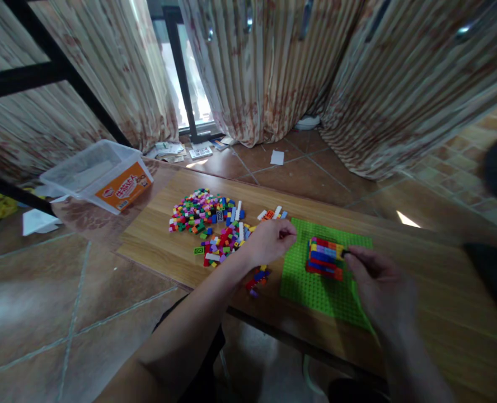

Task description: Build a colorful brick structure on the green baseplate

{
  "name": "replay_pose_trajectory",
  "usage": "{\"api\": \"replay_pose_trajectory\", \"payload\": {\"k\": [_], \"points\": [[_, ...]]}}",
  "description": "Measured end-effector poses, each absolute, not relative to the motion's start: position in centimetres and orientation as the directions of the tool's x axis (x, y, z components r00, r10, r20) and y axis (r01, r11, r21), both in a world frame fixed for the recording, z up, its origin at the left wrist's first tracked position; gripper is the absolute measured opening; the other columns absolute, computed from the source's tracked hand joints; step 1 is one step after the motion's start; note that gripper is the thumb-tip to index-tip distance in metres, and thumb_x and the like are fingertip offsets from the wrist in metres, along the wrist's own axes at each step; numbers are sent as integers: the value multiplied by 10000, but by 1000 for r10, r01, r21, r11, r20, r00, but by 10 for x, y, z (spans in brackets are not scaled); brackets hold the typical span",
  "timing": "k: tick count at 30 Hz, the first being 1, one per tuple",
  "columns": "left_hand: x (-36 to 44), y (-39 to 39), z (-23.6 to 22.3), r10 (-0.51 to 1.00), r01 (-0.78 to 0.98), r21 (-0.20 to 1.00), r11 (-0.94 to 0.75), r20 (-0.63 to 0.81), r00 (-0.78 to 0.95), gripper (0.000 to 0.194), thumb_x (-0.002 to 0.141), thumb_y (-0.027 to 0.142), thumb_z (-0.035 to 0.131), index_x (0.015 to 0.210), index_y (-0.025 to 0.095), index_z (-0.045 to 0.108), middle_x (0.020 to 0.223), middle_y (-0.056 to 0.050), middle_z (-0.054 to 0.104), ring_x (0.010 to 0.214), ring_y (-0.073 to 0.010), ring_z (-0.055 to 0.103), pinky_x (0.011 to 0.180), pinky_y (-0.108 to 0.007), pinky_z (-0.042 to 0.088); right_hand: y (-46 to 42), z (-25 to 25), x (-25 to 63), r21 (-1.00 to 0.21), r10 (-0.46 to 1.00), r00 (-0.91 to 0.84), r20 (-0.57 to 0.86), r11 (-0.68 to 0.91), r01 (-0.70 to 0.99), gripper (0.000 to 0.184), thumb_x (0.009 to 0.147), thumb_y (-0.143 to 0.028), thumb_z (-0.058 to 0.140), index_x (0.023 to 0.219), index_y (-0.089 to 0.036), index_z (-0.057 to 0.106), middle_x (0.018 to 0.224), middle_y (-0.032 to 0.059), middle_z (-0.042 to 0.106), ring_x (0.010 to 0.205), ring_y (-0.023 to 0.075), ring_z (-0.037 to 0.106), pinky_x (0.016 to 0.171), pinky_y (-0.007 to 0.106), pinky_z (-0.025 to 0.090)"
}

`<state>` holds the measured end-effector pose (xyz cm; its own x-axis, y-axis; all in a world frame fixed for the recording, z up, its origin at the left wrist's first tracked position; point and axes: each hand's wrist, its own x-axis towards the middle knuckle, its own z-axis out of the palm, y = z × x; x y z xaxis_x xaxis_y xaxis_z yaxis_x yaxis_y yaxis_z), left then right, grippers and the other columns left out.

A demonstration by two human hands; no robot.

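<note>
"Green baseplate point(295, 280), on the right of the surface point(154, 240): how much is built?"

"One compact block point(324, 257) of coloured bricks, several rows stacked; many loose bricks point(198, 210) lie unjoined to the left."

"And the hands?"

"Right hand point(385, 282) reaches from the near right, thumb and fingertips pinching a small dark piece point(345, 253) at the block's right end. Left hand point(269, 243) hovers by the baseplate's left edge, fingers curled; whether it holds anything, I can't tell."

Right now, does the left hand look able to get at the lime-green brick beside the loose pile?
Probably yes: nothing covers the lime-green brick on the wooden table, and the left hand is nearby, though I can't tell whether its fingers pinch a piece.
</note>
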<state>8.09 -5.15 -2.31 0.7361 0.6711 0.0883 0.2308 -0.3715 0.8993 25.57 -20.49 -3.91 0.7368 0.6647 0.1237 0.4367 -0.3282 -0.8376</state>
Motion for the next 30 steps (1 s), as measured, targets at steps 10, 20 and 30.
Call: {"api": "replay_pose_trajectory", "payload": {"k": [10,20,30], "points": [[97,-69,-24,600,245,878,-412,59,798,146,836,121,543,791,132,681,709,-1,654,674,-120,583,644,-217,443,-207,-39,248,-759,723,688,63,-413,504,340,790,-498,613,943,-229,755,929,58,773,843,243,714,775,364,530],[95,-68,-23,609,289,857,-426,35,793,149,837,136,541,812,143,689,741,-2,671,676,-119,582,643,-214,443,-203,-31,238,-675,710,686,159,-429,600,418,782,-560,557,862,-220,786,844,88,761,824,272,679,746,383,493],[94,-67,-25,612,287,858,-425,39,790,145,841,143,544,830,143,689,735,0,674,677,-117,594,650,-212,452,-204,-36,237,-573,745,625,234,-414,708,406,827,-529,520,897,-205,753,894,96,739,814,258,636,773,395,467]]}}
